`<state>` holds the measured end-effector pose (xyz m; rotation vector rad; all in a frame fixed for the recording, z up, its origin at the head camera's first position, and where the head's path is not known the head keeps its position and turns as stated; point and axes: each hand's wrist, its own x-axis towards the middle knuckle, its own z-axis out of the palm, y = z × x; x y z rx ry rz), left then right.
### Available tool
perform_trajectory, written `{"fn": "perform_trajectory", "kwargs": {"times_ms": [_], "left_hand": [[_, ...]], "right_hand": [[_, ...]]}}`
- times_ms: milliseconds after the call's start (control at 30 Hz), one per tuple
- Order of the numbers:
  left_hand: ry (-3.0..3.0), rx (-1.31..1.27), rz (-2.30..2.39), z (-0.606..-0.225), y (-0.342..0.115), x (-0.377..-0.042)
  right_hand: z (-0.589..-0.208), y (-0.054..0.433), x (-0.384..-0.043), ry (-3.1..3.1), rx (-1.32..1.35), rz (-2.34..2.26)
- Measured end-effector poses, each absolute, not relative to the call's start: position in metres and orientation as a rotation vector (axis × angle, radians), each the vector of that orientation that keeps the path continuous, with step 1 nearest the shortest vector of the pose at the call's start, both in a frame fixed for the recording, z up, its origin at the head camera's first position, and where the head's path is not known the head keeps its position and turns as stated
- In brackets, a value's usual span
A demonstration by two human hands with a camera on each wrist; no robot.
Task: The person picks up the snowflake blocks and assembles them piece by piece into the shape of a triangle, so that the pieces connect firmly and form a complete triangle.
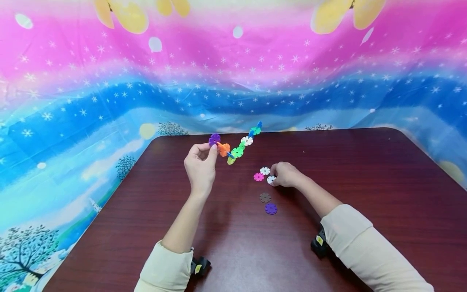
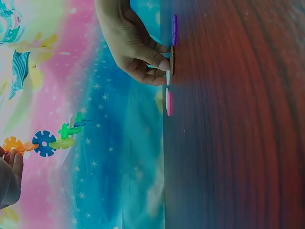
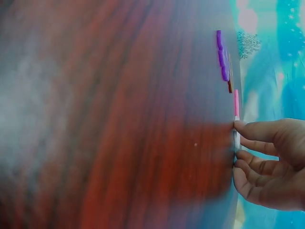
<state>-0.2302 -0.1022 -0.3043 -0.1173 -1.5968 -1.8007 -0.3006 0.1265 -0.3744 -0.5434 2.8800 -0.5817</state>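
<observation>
Here the hands pinch a disc chain and a white disc

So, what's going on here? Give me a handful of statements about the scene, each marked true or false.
1. The left hand holds a chain of colourful, notched plastic discs. True.
2. That chain lies flat on the dark red-brown, wood-grained table. False: it is held up above it.
3. A round, notched purple disc lies nearer the head camera than the round, notched brown disc. True.
4. The right hand has its fingers on the brown disc. False: they are at a round, notched white disc.
5. A round, notched pink disc lies on the table. True.
</observation>
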Motion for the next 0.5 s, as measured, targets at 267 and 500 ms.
{"fn": "perform_trajectory", "kwargs": {"times_ms": [267,500], "left_hand": [[-1.667,-0.135,-1.745,-0.305,-0.100,-0.229],[-1.714,-0.204,-1.716,-0.306,-0.097,-0.228]], "right_hand": [[-0.370,0.135,-0.294,2.870,-0.509,-0.799],[-0.355,0.144,-0.282,2.742,-0.400,-1.236]]}}
